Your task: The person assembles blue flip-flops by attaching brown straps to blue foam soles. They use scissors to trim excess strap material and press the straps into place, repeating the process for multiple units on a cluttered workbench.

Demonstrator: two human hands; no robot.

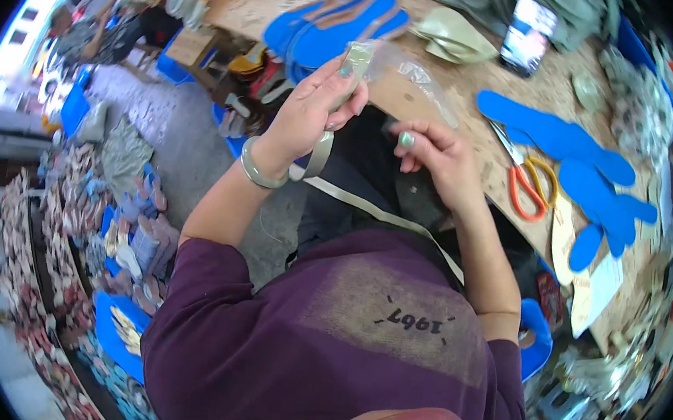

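My left hand (pixel 326 105) is raised at the table's near edge, with its fingers closed on a pale greenish strip (pixel 358 57). One end sticks up past the fingertips; a loop of the same band (pixel 319 156) hangs below the hand, and a long length (pixel 376 211) runs across my lap to the right. Just right of it, my right hand (pixel 439 159) has its fingers curled in, thumb against the index finger. Whatever those fingers hold, if anything, is too small to make out. A clear plastic piece (pixel 421 83) lies behind the hands.
Blue insole-shaped pieces (pixel 336 30) are stacked on the wooden table (pixel 469 154), with more blue pieces (pixel 555 133) at right. Scissors (pixel 527 183) with orange and yellow handles lie near its edge. A phone (pixel 528 36) stands behind. Piled shoe parts (pixel 71 227) fill the left.
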